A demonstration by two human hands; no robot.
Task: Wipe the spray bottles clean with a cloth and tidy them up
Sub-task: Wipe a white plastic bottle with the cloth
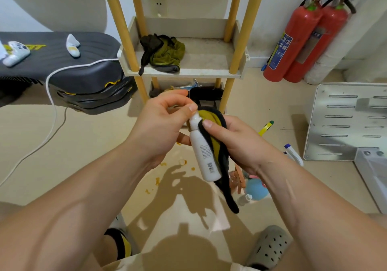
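Note:
A slim white spray bottle (204, 151) is held in front of me, tilted, its top pointing up and away. My left hand (161, 122) pinches the bottle's top between thumb and fingers. My right hand (234, 141) presses a yellow-and-black cloth (215, 143) against the bottle's right side, and the cloth's black tail hangs down below it. On the floor to the right lie more bottles: a white one with a blue nozzle (293, 154), a round blue one (256, 189) and a small clear one (245, 199).
A wooden shelf rack (238, 40) stands ahead with a second olive cloth (165, 53) on its tray. Two red fire extinguishers (301, 38) lean at the right wall. A metal plate (343, 122) lies right, a dark padded bench (73, 61) with a white cable left.

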